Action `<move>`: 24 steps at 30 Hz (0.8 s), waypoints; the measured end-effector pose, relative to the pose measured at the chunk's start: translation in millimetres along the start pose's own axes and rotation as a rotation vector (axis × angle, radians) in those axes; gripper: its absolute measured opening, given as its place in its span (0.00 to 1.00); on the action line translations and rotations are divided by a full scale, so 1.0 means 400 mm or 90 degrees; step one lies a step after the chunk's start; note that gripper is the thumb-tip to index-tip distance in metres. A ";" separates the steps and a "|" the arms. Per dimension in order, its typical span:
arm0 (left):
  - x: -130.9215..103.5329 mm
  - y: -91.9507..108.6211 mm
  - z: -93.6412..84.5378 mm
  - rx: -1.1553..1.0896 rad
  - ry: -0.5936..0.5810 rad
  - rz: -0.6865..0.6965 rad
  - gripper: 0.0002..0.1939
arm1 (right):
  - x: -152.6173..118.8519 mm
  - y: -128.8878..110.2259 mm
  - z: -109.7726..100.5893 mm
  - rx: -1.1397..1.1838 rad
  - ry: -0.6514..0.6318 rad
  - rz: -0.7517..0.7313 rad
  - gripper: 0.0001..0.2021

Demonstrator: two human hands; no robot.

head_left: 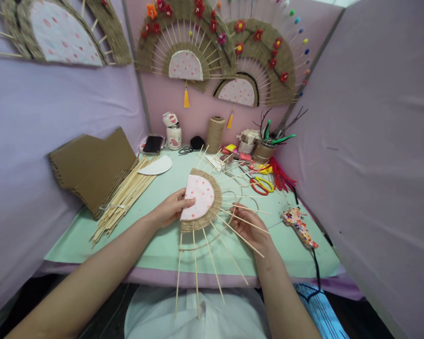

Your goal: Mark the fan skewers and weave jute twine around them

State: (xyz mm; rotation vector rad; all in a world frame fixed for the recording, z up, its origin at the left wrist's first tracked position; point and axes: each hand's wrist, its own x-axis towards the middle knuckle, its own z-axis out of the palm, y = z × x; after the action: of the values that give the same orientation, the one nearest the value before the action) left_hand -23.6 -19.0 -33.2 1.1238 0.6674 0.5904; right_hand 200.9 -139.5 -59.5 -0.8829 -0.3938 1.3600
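Note:
A half-round fan (pixel 199 197) has a white cloth centre with pink dots, a woven twine band and thin wooden sticks fanning out to the right and towards me. Its straight edge is gripped by my left hand (pixel 172 207), the thumb lying on the dotted cloth. My right hand (pixel 246 223) is among the sticks on the right, its fingers pinched on a thin strand of twine. That twine (pixel 207 245) curves loosely across the lower sticks, and more loops lie behind the right fingers. The right fingertips are partly hidden by sticks.
Left lie cardboard (pixel 92 169), a stick bundle (pixel 123 200) and a white paper piece (pixel 157 165). Behind stand a twine spool (pixel 215 134) and a white bottle (pixel 174 136). Right are scissors (pixel 263 185) and a patterned glue gun (pixel 299 227) with a cord. Finished fans (pixel 187 37) hang behind.

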 end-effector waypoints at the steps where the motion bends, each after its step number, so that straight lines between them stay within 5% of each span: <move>1: 0.000 0.001 0.001 -0.002 0.000 0.005 0.26 | 0.000 -0.001 0.001 0.001 -0.001 -0.004 0.10; 24: -0.011 0.023 0.013 -0.078 0.055 0.003 0.28 | -0.018 -0.004 0.015 -0.003 -0.040 0.002 0.12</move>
State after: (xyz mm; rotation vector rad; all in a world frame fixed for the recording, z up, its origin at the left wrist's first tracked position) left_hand -23.4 -22.4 -22.3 0.9897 0.6938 0.6780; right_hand 196.3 -144.4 -52.9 -0.8463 -0.4437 1.3929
